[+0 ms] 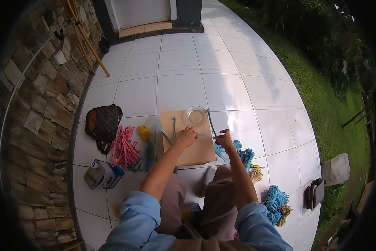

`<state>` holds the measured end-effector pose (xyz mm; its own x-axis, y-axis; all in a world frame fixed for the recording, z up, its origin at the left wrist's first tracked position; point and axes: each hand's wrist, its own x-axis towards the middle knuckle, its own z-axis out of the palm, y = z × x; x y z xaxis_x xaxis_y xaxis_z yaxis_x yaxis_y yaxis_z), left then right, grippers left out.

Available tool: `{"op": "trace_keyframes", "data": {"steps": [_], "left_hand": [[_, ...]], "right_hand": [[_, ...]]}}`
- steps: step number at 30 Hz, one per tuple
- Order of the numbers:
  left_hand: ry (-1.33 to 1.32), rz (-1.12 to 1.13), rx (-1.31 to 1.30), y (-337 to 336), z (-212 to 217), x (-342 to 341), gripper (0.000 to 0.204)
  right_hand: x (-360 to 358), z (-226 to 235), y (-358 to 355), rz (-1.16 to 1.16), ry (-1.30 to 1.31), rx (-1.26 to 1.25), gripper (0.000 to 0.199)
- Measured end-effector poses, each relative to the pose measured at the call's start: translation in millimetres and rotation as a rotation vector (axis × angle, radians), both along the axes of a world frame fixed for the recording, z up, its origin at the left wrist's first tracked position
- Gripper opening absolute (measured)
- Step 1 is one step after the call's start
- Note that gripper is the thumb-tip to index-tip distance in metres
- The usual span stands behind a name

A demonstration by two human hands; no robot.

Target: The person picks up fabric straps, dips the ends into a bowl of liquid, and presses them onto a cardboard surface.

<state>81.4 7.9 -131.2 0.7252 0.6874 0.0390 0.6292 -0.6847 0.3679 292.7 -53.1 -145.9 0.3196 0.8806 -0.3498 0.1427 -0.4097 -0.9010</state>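
Note:
I sit on a white tiled floor with a tan cardboard sheet [196, 152] in front of my knees. My left hand [187, 136] and my right hand [224, 139] are over the sheet, each pinching an end of a thin light-blue strip [205, 136] stretched between them. More blue strips [174, 125] lie on the sheet. A clear round glass bowl [196, 116] stands at the sheet's far edge.
Pink strips [124, 148] and a yellow bundle [144, 133] lie left of the sheet, blue bundles [242, 154] to its right, another blue pile [275, 201] nearer me. A brown bag [103, 122] and a carton [102, 175] sit by the stone wall [37, 104]. Grass [321, 96] lies right.

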Motion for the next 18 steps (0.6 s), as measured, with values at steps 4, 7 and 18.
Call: {"op": "trace_keyframes", "data": {"steps": [4, 7, 18], "left_hand": [[-0.177, 0.116, -0.069, -34, 20, -3, 0.015], [-0.293, 0.148, -0.039, -58, 12, -41, 0.014], [-1.034, 0.494, -1.200, -66, -9, -65, 0.049]], "right_hand": [[3, 14, -39, -0.244, 0.282, -0.028, 0.042], [-15, 39, -51, -0.417, 0.374, 0.198, 0.041], [-122, 31, -33, 0.153, -0.036, 0.380, 0.039]]}}
